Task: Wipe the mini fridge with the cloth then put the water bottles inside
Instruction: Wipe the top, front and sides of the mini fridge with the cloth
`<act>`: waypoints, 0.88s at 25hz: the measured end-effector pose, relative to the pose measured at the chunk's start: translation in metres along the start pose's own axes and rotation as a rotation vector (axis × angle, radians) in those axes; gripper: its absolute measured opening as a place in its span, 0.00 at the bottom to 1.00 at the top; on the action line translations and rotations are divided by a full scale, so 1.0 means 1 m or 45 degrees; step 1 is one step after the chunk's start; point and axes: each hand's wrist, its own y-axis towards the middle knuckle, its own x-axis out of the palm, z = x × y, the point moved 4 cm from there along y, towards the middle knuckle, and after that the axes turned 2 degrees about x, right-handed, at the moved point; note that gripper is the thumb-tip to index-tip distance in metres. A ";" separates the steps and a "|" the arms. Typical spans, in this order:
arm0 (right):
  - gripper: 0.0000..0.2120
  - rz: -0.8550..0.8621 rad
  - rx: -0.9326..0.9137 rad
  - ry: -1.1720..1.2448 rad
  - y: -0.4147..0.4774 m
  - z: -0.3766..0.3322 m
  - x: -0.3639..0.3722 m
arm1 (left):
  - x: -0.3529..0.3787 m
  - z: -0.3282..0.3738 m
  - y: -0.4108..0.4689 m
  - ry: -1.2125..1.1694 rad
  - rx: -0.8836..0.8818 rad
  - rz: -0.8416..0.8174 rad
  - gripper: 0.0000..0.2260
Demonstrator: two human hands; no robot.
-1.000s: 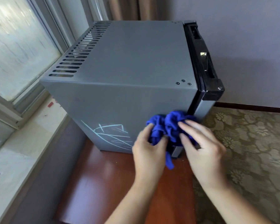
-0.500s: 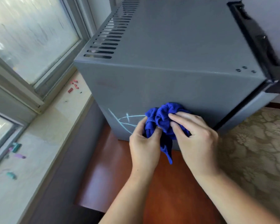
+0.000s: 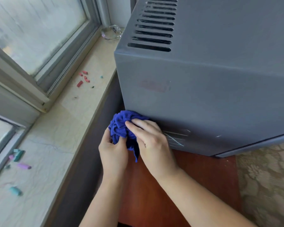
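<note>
A grey mini fridge stands on a reddish wooden stand, its vented top toward the window. A bunched blue cloth presses against the lower left corner of its side wall. My left hand grips the cloth from below. My right hand holds it from the right, fingers over the top. Pale chalk lines remain on the wall just right of my right hand. A faint red smudge sits higher up. No water bottles are in view.
A stone window sill runs along the left, with red chalk bits and teal and purple pieces scattered on it. A clear glass object sits at the sill's far end. Patterned carpet lies at the right.
Both hands slid the cloth leftward along the fridge's side wall, from near the door edge to the left corner. The chalk lines now show to the right of my hands, partly wiped.
</note>
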 end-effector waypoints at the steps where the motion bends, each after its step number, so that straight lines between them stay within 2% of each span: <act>1: 0.20 -0.050 0.000 -0.017 -0.007 0.008 -0.002 | 0.004 -0.004 -0.003 -0.005 -0.010 0.004 0.09; 4: 0.23 -0.098 0.057 -0.090 -0.033 0.037 -0.029 | 0.026 -0.013 -0.022 -0.042 -0.027 -0.015 0.07; 9: 0.24 0.055 0.168 -0.223 -0.088 0.089 -0.129 | 0.116 -0.024 -0.097 -0.195 -0.099 -0.193 0.08; 14: 0.28 0.120 0.447 -0.249 -0.141 0.142 -0.222 | 0.206 -0.041 -0.172 -0.272 -0.215 -0.356 0.05; 18: 0.29 0.070 0.520 -0.185 -0.154 0.150 -0.235 | 0.234 -0.045 -0.198 -0.313 -0.276 -0.417 0.07; 22: 0.28 0.063 0.491 -0.109 -0.143 0.140 -0.210 | 0.218 -0.052 -0.182 -0.285 -0.233 -0.374 0.10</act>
